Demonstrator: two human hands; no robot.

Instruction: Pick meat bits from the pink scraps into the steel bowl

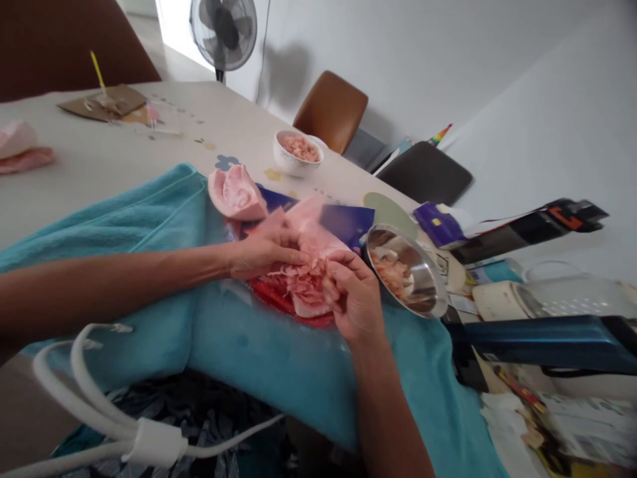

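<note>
A pink fleshy fruit piece [304, 287], likely pomelo, lies on a red plate [271, 298] over a teal towel [259, 352]. My left hand [261, 252] is closed on its far side, fingers pressed against the pink rind. At the near right, my right hand [354, 299] pinches the pulp. A steel bowl [423, 292] holding peeled pulp tilts just right of my right hand. A hollowed pink rind [235, 194] rests behind my left hand.
A white bowl [297, 154] of pulp stands farther back on the white table [114, 159]. Papers, a purple packet [438, 224] and a dark blue bar [542, 342] crowd the right side. White cables [99, 405] hang at bottom left. A fan [223, 30] and chairs stand beyond.
</note>
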